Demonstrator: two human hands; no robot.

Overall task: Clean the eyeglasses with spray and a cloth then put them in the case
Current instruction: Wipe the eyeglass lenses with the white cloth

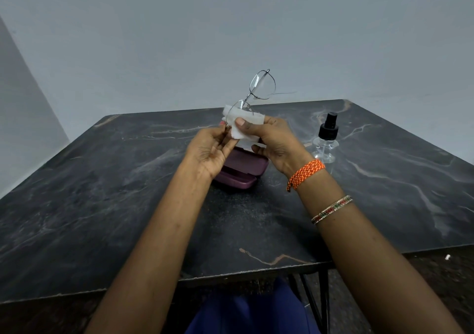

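Observation:
Thin metal-framed eyeglasses (262, 85) are held up above the table, one lens high, the other wrapped in a white cloth (242, 125). My right hand (272, 143) pinches the cloth around the lower lens, thumb on top. My left hand (214, 151) pinches the frame at its lower left end. Under my hands a purple glasses case (238, 172) lies open on the table. A clear spray bottle (325, 141) with a black nozzle stands upright to the right of my right hand.
The dark marbled table (102, 192) runs to a plain grey wall (179, 38) at the back. Its front edge is near my lap, with black metal legs below at the right.

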